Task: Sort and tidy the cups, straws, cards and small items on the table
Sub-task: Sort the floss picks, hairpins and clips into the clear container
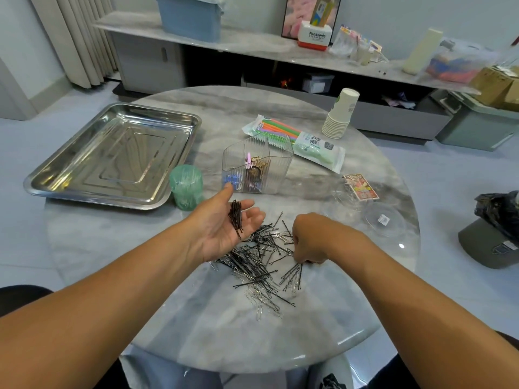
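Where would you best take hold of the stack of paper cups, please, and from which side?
Grip the stack of paper cups around the bare wall of the top cup, coming from above or its near side. It stands rim-down and leans slightly, so the ribbed rims lower down would likely separate.

hands [269,237], hairpins [258,265], marble table [351,304]
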The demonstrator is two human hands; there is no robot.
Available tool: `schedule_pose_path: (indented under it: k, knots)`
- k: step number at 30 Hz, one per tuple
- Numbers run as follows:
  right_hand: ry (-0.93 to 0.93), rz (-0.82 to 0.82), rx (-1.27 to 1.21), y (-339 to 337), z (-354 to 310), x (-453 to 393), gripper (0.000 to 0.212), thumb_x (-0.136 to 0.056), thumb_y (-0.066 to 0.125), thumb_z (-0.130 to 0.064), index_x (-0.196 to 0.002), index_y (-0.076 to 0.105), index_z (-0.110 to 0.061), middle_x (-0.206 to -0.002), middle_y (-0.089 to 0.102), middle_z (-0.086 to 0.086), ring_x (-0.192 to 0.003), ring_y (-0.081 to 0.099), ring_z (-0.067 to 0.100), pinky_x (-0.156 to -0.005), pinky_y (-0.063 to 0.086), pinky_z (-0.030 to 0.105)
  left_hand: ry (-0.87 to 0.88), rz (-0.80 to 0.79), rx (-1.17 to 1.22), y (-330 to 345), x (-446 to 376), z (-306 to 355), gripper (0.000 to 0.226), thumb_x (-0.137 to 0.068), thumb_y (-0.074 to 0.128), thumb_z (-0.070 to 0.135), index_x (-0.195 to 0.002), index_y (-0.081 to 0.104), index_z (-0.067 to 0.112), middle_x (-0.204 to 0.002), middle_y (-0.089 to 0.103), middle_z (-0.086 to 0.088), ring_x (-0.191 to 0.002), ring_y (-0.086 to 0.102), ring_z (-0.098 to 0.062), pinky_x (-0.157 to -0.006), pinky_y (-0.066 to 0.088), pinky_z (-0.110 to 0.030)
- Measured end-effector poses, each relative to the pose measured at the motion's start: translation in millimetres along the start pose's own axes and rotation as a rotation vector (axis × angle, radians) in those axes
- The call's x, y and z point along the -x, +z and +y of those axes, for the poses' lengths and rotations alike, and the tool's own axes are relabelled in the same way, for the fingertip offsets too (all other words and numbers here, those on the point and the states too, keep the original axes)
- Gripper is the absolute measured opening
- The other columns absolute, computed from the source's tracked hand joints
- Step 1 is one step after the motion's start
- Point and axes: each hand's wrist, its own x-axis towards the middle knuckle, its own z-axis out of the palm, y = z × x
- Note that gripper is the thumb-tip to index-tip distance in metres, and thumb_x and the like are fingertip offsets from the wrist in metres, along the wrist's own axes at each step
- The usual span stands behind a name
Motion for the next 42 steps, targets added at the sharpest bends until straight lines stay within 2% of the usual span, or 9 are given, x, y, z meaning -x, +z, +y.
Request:
schedule_pose_path:
  k: [6,9,12,18,24,30,34,38,42]
  knots:
    - [0.006,-0.036,-0.192,-10.4,11.8,-2.4,0.019,-0.08,0.068,-0.016,-0.085,0.072,0.002,-0.077,0.077,0.012,-0.074,0.076,0.027,-0.073,0.064,0.041,0.023,0.021,0.001,-4.0,1.1,1.0,0.058,-0.106,0.04,0.049,-0.119,0.058,-0.004,-0.095,0.066,-0.021,-0.087,0.071,-0.032,-0.069,0.064,-0.04]
    - [-0.008,0.105,-0.4,-16.1,14.1,-7.0,0.006,-0.08,0.071,-0.01,-0.081,0.066,-0.008,-0.071,0.076,0.006,-0.068,0.075,0.022,-0.068,0.062,0.039,0.051,0.055,-0.001,-6.4,-1.1,1.3,0.056,-0.106,0.038,0.049,-0.118,0.059,-0.002,-0.09,0.066,-0.019,-0.085,0.071,-0.03,-0.069,0.063,-0.038]
    - [-0.051,0.182,-0.514,-12.0,1.8,-12.3,0.013,-0.08,0.071,-0.002,-0.083,0.067,-0.013,-0.074,0.074,0.003,-0.061,0.072,0.013,-0.061,0.063,0.032,0.087,0.101,-0.006,-7.6,-4.2,1.0,0.054,-0.107,0.038,0.049,-0.115,0.059,0.001,-0.087,0.066,-0.017,-0.081,0.07,-0.028,-0.066,0.063,-0.037]
    - [-0.116,0.154,-0.33,3.3,-17.7,-25.6,0.042,-0.079,0.085,-0.017,-0.118,0.067,-0.021,-0.097,0.067,-0.003,-0.087,0.065,0.016,-0.068,0.048,0.026,0.101,0.126,-0.005,-11.0,-6.2,2.3,0.053,-0.107,0.038,0.049,-0.113,0.06,0.001,-0.086,0.066,-0.017,-0.078,0.069,-0.027,-0.061,0.063,-0.035]
    - [-0.065,0.083,-0.23,-0.5,-25.0,-27.1,0.014,-0.081,0.082,-0.02,-0.085,0.074,-0.009,-0.081,0.073,0.002,-0.074,0.064,0.018,-0.056,0.046,0.023,0.104,0.135,-0.013,-15.2,-5.9,4.1,0.054,-0.106,0.039,0.05,-0.115,0.06,0.001,-0.09,0.066,-0.018,-0.081,0.07,-0.029,-0.061,0.064,-0.035]
    - [-0.041,0.042,-0.206,-4.9,-20.5,-23.6,0.016,-0.081,0.072,-0.019,-0.072,0.06,-0.013,-0.071,0.057,0.005,-0.065,0.049,0.019,-0.06,0.042,0.031,0.104,0.133,-0.018,-15.7,-7.1,5.1,0.055,-0.106,0.039,0.05,-0.12,0.06,0.001,-0.088,0.068,-0.017,-0.078,0.071,-0.028,-0.063,0.064,-0.035]
    - [0.009,0.029,-0.511,-20.1,-1.7,-20.9,0.013,-0.081,0.076,-0.015,-0.072,0.071,-0.008,-0.068,0.072,0.006,-0.058,0.059,0.015,-0.055,0.05,0.027,0.105,0.129,-0.019,-14.6,-8.5,4.4,0.055,-0.106,0.038,0.05,-0.119,0.059,0.0,-0.093,0.067,-0.019,-0.082,0.072,-0.029,-0.062,0.064,-0.036]
    - [0.09,-0.063,-0.944,-26.4,12.1,-19.6,0.006,-0.082,0.077,-0.007,-0.082,0.072,-0.003,-0.08,0.076,0.016,-0.058,0.061,0.014,-0.046,0.046,0.02,0.084,0.124,-0.044,-12.6,-9.7,0.7,0.052,-0.107,0.039,0.048,-0.115,0.059,0.0,-0.098,0.068,-0.02,-0.091,0.073,-0.032,-0.068,0.064,-0.038]
    - [0.14,-0.142,-1.117,-21.5,14.0,-19.9,0.007,-0.084,0.077,-0.007,-0.086,0.074,-0.001,-0.079,0.075,0.013,-0.054,0.062,0.011,-0.045,0.05,0.018,0.007,0.074,-0.106,-10.9,-9.5,-9.5,0.049,-0.106,0.043,0.045,-0.114,0.06,0.0,-0.096,0.069,-0.02,-0.095,0.072,-0.033,-0.07,0.064,-0.037]
